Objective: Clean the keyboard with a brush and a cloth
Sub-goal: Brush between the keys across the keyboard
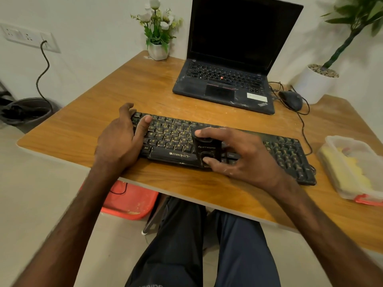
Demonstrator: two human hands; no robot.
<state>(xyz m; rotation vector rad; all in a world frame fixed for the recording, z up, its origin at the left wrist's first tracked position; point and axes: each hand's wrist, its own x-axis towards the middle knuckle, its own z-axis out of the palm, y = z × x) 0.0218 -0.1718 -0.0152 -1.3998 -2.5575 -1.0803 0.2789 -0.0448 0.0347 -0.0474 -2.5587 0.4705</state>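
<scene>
Pinching brush [207, 149] atop keyboard [279, 150], right hand [244, 154]; left hand [120, 139] gripping its left end.

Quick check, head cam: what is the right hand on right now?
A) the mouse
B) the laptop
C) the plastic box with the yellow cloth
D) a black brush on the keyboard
D: the right hand grips the black brush set on the keyboard just right of the spacebar, while the left hand holds the keyboard's left end.
</scene>
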